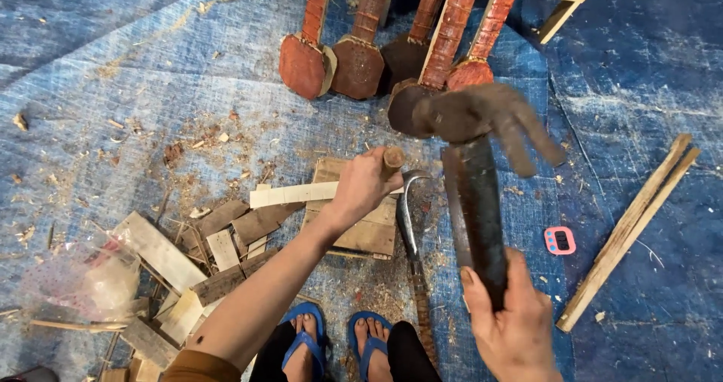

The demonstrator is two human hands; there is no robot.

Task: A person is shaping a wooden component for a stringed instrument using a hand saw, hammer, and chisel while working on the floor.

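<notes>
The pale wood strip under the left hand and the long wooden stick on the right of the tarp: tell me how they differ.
The pale wood strip is flat, light and short; the long wooden stick is darker, thicker and much longer. The strip lies across the wooden block, pinned by the left hand; the stick lies loose on the blue tarp, untouched. The strip runs nearly level in view; the stick slants. Both are bare wood.

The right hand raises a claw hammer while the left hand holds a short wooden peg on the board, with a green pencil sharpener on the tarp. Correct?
Not quite: the head view shows the pencil sharpener is pink, not green. Right hand does raise the claw hammer; left hand holds the peg.
</notes>
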